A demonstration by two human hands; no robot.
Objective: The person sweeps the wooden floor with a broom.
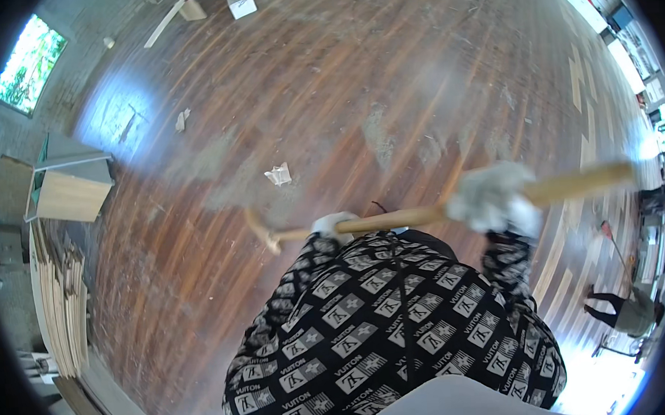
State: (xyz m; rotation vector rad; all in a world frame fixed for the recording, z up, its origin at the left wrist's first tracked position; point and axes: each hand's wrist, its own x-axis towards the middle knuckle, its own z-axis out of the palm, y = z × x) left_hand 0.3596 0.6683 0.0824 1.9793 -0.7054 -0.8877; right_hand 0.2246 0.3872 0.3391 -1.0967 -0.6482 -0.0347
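A long wooden handle (404, 219) runs crosswise in front of my body, tilted up toward the right. At its left end sits a curved tan crosspiece (261, 230); what kind of tool this makes is unclear. My left hand (332, 224), in a whitish glove, is closed around the handle close to the crosspiece. Farther up the shaft, my right hand (494, 197) grips it in a grey-white glove, smeared by motion. The handle's free end extends past my right hand. Both sleeves are black with a pale pattern.
Crumpled white scrap (278, 174) and dust patches lie on the wooden floor (328, 117). Boards (59, 297) are stacked at the left, below a box-like panelled piece (72, 191). A white box (241, 2) stands far off. Another person (631, 312) is at the right.
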